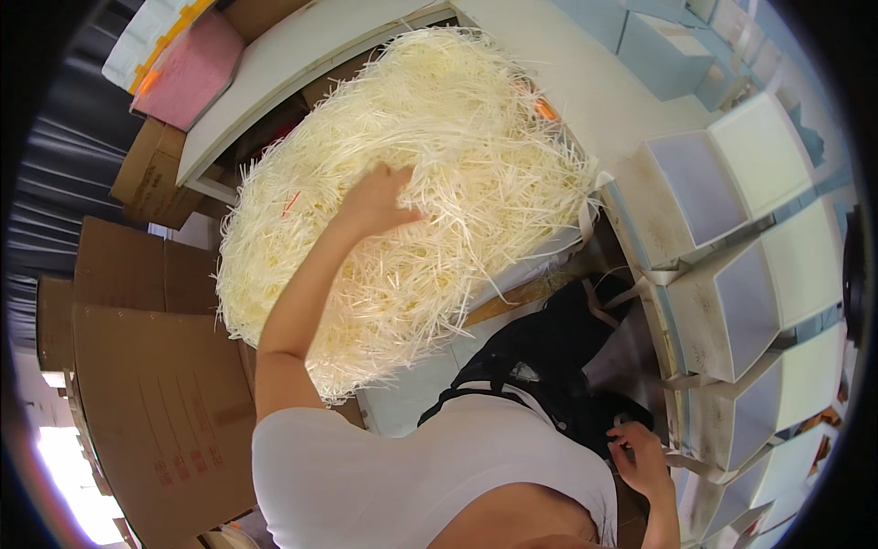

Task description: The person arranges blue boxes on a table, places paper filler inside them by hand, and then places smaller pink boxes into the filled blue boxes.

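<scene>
A big heap of cream-coloured shredded paper filler (439,123) lies before me, spilling over the sides of its container. My left hand (381,199) rests in the middle of the heap, fingers spread, with the fingertips partly sunk among the strands; whether it grips any is hidden. Low at the right, away from the heap, my right hand (638,453) is beside my dark trousers, its fingers curled near a small object that I cannot make out.
Large brown cardboard cartons (158,398) stand at the left. Open pale boxes (741,295) with ribbons line the right. A white table (583,82) runs behind the heap, with light-blue boxes (662,55) on it. A pink container (192,68) sits at upper left.
</scene>
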Demonstrator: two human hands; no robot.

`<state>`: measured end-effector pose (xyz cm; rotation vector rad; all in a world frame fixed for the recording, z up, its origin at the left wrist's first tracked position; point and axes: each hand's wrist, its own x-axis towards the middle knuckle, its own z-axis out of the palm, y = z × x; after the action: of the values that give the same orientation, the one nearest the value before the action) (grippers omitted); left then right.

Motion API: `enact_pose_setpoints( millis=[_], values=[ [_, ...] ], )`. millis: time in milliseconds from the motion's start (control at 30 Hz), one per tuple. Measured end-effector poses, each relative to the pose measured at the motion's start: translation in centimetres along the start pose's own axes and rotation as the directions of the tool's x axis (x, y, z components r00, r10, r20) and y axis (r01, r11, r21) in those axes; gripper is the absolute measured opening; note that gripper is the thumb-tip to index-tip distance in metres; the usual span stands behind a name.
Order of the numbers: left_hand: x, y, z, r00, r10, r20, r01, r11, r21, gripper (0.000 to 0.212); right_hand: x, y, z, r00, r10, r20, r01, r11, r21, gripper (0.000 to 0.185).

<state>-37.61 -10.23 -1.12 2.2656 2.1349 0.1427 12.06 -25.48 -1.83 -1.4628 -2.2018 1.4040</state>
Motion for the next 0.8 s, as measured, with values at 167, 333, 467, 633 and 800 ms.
enact_pose_setpoints(
  millis=[167,333,467,633,800],
  values=[
    [3.1,-4.4,-0.9,0.983,-0.063,0.175,0.099,0.973,-0.21,0.034,2.8,1.2,-0.3,0.997,0.023,-0.068,-0.011,0.985,0.173,0.017],
    [7.2,-5.8,-12.7,0.989,0.06,-0.136,-0.085,0.979,-0.186,0.036,3.6,2.2,0.1,0.988,0.123,-0.097,-0.079,0.927,0.367,0.013],
    [8.9,-7.1,-17.2,0.901,0.157,-0.405,-0.087,0.979,0.184,0.036,3.7,3.3,0.7,0.98,0.185,-0.076,-0.125,0.863,0.489,0.011],
    [9.1,-10.2,-18.9,0.881,0.283,-0.38,-0.074,0.874,0.48,0.043,3.7,4.7,1.7,0.981,0.19,-0.023,-0.139,0.788,0.6,0.013],
    [8.6,-10.9,-18.1,0.927,0.247,-0.282,-0.271,0.961,-0.048,0.04,3.7,5.8,2.5,0.985,0.172,0.021,-0.146,0.757,0.637,0.014]
  ],
)
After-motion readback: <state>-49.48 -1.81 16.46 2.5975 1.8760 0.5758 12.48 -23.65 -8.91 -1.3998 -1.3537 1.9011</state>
